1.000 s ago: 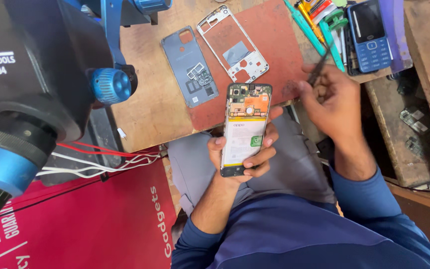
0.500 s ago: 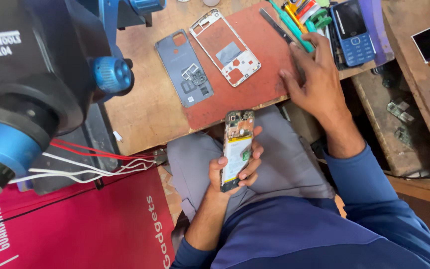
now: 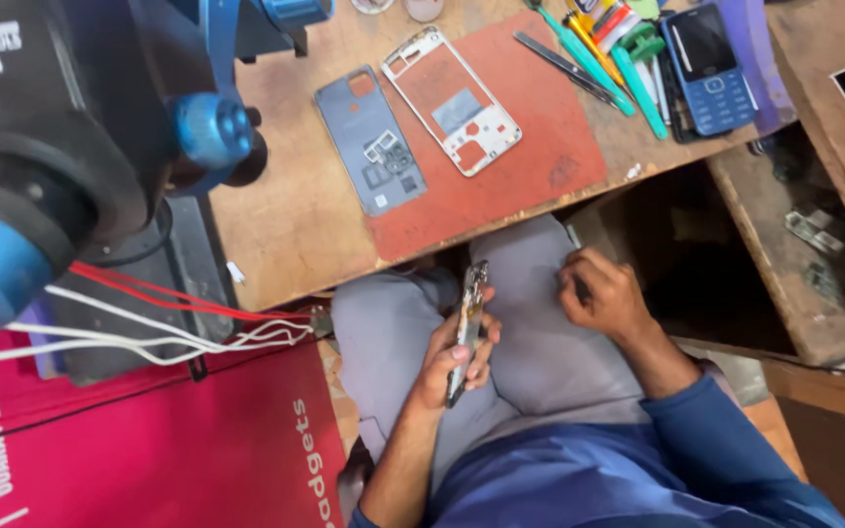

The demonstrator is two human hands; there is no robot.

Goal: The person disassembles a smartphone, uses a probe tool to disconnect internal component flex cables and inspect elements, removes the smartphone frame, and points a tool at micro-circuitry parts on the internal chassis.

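Over the lap, opened smartphone w/ bare internals [image 3: 468, 328] is gripped edge-on by left hand [image 3: 452, 357]; right hand [image 3: 603, 293] is curled, contents can't be told. Inspection step; phone needs turning flat next.

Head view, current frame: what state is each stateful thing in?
Opened phone: held edge-on in left hand, over the lap.
Right hand: closed, on the thigh.
Grey back cover: off, flat on bench.
White mid-frame: removed, on red mat.
Blue keypad phone: screen dark.
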